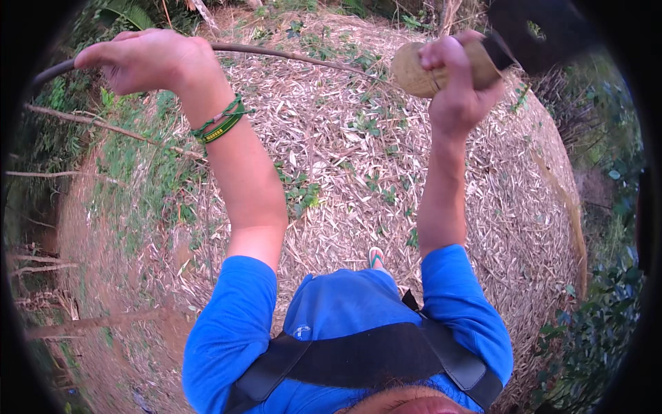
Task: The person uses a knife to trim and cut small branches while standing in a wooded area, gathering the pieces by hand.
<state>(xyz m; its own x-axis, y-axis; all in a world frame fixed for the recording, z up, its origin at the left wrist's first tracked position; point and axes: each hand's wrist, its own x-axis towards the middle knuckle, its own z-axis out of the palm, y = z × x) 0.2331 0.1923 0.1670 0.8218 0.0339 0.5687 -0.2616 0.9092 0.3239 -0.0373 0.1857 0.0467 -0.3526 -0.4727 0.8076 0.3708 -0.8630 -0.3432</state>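
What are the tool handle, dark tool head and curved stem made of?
Tool handle: probably wood, matte; tan, with a rounded end. Dark tool head: perhaps metal, by its flat, dark shape; blur hides finish. Curved stem: likely woody plant, dull; brown, slender.

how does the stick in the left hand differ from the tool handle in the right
The stick is thin, the handle thick. The stick is dark brown, the handle pale tan. The stick is long and curved, the handle short. Both are hand-held.
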